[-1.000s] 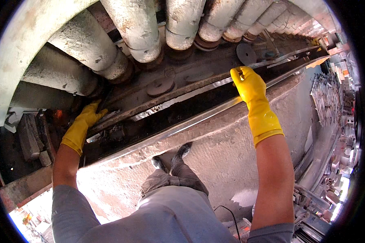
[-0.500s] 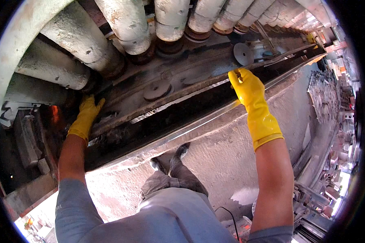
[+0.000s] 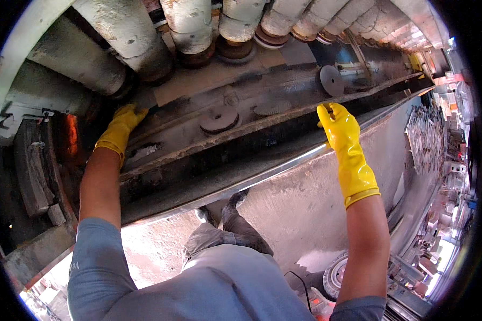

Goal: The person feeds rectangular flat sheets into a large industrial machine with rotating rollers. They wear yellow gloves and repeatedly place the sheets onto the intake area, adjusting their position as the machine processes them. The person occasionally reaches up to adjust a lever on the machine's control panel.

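My left hand, in a yellow rubber glove, reaches under the thick pale spindles at the far left. Its fingers are stretched out beside the row of flat tan slabs, and their tips are partly lost in shadow. In a matching glove, my right hand is over the long dark trough, by the raised ledge. Its fingers and thumb are curled in; anything between them is hidden. Between my hands, a round grey disc with a centre hole lies on the wet, dirty bed.
Worn cylindrical spindles line the far side. Another holed disc leans near a slanted bar. A metal rim edges the trough on my side. Stacked thin pieces stand at the right, and a ribbed wheel at the lower right.
My left hand has moved slightly away from me, its fingers now closer to the slabs. The right hand stays curled near the ledge. Tan slabs under the spindles show more plainly, and the view has shifted.
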Action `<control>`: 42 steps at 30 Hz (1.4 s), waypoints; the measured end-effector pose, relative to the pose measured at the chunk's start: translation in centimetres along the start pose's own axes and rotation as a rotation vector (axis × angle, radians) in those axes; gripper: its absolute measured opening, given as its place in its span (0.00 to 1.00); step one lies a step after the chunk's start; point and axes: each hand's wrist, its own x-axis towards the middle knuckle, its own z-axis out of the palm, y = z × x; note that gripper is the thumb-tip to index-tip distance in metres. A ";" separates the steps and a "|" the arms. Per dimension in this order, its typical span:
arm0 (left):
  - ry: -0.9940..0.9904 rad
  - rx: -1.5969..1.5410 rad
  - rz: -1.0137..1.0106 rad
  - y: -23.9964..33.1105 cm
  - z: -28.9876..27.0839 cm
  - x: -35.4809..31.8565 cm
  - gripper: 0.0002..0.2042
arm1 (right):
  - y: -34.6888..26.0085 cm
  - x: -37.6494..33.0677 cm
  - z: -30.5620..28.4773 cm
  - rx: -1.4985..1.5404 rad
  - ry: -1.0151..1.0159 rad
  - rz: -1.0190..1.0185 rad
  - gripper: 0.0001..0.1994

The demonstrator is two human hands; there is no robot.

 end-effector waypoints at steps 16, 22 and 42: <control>0.040 0.019 0.074 0.7 0.2 -0.5 0.41 | 1.3 0.5 0.5 0.185 -0.046 0.037 0.21; 0.035 0.029 0.066 0.8 0.1 -0.7 0.40 | 1.4 0.4 0.4 0.153 -0.029 0.014 0.21; 0.093 0.015 0.102 0.5 0.8 -0.6 0.39 | 0.3 -0.1 0.0 0.084 -0.051 0.065 0.24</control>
